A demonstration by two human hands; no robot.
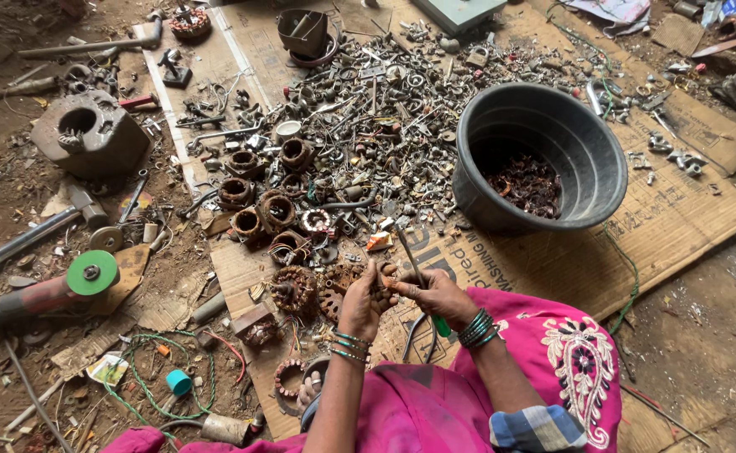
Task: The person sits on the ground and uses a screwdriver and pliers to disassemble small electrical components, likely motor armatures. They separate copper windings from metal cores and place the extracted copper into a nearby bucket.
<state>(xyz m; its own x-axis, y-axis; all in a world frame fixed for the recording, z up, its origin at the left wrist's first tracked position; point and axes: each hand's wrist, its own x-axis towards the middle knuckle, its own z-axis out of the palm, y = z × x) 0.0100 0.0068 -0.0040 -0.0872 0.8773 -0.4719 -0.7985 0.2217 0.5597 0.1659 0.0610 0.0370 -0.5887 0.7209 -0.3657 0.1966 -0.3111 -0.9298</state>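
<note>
My left hand (361, 298) grips a rusty round motor part (343, 278), held just above the cardboard. Beside it my right hand (431, 291) holds a screwdriver with a green handle (440, 324); its metal shaft (408, 256) points up and away over the part. Both wrists wear teal bangles. Pink clothing covers my knees below the hands. More rusty copper-wound coils (277, 210) lie just ahead and to the left of my hands.
A big pile of bolts, nuts and metal scrap (368, 117) covers the cardboard sheets (553, 260). A black tub (540, 155) holding reddish scrap stands at the right. An angle grinder with a green disc (91, 273), a hammer (83, 205) and wire lie on the dirt at left.
</note>
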